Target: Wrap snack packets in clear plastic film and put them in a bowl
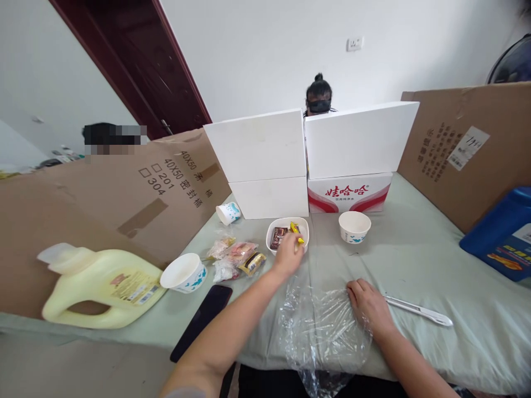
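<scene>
A table [415, 243] under a pale green cloth carries everything, with stacked white boxes [265, 146] across its far side. A clear plastic sheet [323, 326] lies crumpled at the near edge; it looks thin, limp and slippery, likely easiest to lift by a gathered fold. The right hand [369, 304] rests palm down at its side, fingers loosely bent; whether any plastic is caught underneath cannot be told. A slim white tool [427, 314] lies just beside that hand.

The left hand [287, 255] reaches into a white dish [276, 223], its fingertips at a yellow packet; the view does not settle whether they pinch it or only touch it. A dark packet [277, 237] lies in the dish too. The yellow packet [295, 226], inside the dish toward its right side, should be light, with a slick, crinkly wrapper; its narrow middle probably offers the surest hold.
</scene>
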`<state>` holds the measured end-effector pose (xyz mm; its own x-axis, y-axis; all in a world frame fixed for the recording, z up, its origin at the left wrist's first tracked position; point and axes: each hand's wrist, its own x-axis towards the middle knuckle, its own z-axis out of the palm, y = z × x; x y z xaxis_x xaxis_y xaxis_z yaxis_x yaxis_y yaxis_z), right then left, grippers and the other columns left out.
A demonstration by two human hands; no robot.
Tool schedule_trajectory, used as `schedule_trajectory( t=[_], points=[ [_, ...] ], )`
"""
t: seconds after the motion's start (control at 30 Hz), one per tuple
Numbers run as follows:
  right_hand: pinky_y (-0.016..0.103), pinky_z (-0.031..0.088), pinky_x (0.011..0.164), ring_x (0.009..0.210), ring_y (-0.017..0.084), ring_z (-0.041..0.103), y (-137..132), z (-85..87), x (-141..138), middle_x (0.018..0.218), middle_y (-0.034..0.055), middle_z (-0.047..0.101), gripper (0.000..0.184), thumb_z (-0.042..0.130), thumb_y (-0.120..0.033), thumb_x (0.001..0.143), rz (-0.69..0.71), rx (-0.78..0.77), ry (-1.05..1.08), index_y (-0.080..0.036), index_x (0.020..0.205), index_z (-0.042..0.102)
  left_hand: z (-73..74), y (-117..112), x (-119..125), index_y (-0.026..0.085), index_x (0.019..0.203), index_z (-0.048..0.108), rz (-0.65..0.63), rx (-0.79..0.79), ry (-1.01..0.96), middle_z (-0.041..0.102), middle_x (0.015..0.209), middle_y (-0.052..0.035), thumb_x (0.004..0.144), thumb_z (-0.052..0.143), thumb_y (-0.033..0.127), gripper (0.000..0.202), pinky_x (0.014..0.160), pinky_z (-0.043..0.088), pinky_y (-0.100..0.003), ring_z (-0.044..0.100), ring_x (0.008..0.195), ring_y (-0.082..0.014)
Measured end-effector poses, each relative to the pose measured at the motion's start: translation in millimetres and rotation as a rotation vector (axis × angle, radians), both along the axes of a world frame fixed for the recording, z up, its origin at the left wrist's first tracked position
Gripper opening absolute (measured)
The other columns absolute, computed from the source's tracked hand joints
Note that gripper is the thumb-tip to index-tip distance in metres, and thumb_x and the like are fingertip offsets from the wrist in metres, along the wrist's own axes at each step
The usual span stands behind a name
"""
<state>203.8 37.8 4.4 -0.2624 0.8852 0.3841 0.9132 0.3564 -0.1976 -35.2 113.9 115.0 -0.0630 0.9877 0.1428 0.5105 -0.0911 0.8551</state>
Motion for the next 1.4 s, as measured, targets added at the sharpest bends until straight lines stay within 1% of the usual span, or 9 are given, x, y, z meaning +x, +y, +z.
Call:
schedule_trajectory(
  t=[0.17,0.33,0.43,0.57,0.9,1.07,1.17,1.27,1.4],
  points=[
    [0.03,0.043,0.068,0.073,0.018,0.059,0,0.6,0,0.078,0.0034,0.061,0.027,0.037,-0.025,0.096,-0.007,0.009,0.03,-0.021,0.086,0.062,-37.3,-94,19,0.02,0.097,0.067,-0.774,0.207,0.462,0.068,0.09,-0.0057,0.086,0.053,0.026,0.019,0.086,0.048,-0.033,0.062,0.09,-0.02],
    [0.036,0.045,0.081,0.087,0.023,0.059,2,14.7,33,0.091,0.0094,0.066,0.027,0.038,-0.023,0.093,-0.115,0.052,0.072,-0.018,0.099,0.064,-66.6,-116,-8,0.027,0.138,0.045,-0.539,0.057,0.82,0.035,0.15,-0.0137,0.08,0.065,0.051,0.066,0.108,0.024,-0.063,0.024,0.14,-0.0389],
    [0.041,0.045,0.087,0.094,0.025,0.058,-9,38.3,40,0.097,0.0115,0.067,0.028,0.04,-0.025,0.093,-0.135,0.12,0.158,-0.017,0.103,0.065,-70.8,-114,-21,0.03,0.145,0.035,-0.517,-0.015,0.83,0.023,0.156,-0.0112,0.079,0.065,0.056,0.077,0.111,0.017,-0.063,0.009,0.145,-0.0379],
    [0.043,0.038,0.102,0.12,0.025,0.051,-39,60.3,12,0.124,0.0092,0.061,0.037,0.05,-0.04,0.091,0.331,-0.06,0.097,-0.025,0.124,0.059,-69.7,-109,-19,0.03,0.145,0.036,-0.524,-0.019,0.801,0.023,0.157,-0.0103,0.078,0.065,0.055,0.077,0.112,0.015,-0.061,0.008,0.145,-0.0369],
    [0.062,0.013,0.112,0.144,0.038,0.009,-77,12.2,26,0.156,0.0135,0.022,0.098,0.061,-0.069,0.073,0.371,-0.297,-0.104,-0.025,0.151,0.021,-59.8,-75,-66,0.016,0.128,0.054,-0.157,0.11,0.724,0.048,0.137,-0.0168,0.089,0.05,0.035,0.044,0.105,0.033,-0.056,0.038,0.131,-0.0353],
    [0.06,0.012,0.115,0.144,0.037,0.011,-101,25.0,46,0.157,0.0091,0.021,0.105,0.076,-0.055,0.065,0.457,-0.383,-0.119,-0.03,0.151,0.021,-35.4,-132,-70,0.02,0.098,0.064,-0.636,0.271,0.482,0.062,0.101,-0.009,0.084,0.057,0.038,0.023,0.097,0.043,-0.043,0.055,0.105,-0.0256],
    [0.053,0.024,0.115,0.142,0.03,0.023,-113,25.3,56,0.152,0.0064,0.034,0.075,0.067,-0.037,0.08,0.465,-0.357,-0.104,-0.03,0.146,0.034,-35.8,-162,-78,0.025,0.12,0.058,-0.91,0.108,0.544,0.058,0.125,-0.01,0.069,0.074,0.044,0.057,0.105,0.038,-0.049,0.048,0.122,-0.0313],
    [0.044,0.036,0.11,0.136,0.024,0.038,-119,22.7,60,0.14,0.0072,0.052,0.039,0.053,-0.023,0.091,0.506,-0.245,-0.045,-0.026,0.13,0.055,-48.5,-173,-90,0.03,0.134,0.047,-0.956,0.051,0.68,0.04,0.148,-0.0082,0.074,0.071,0.025,0.065,0.111,0.026,-0.057,0.031,0.138,-0.0334],
    [0.039,0.045,0.102,0.125,0.022,0.051,-119,28.0,57,0.12,0.0095,0.065,0.024,0.048,-0.016,0.092,0.524,-0.159,0.11,-0.021,0.111,0.062,-54.0,-174,-99,0.024,0.105,0.064,-0.889,0.093,0.549,0.053,0.137,-0.0064,0.086,0.049,0.007,0.03,0.112,0.032,-0.047,0.035,0.137,-0.0266]
  ],
)
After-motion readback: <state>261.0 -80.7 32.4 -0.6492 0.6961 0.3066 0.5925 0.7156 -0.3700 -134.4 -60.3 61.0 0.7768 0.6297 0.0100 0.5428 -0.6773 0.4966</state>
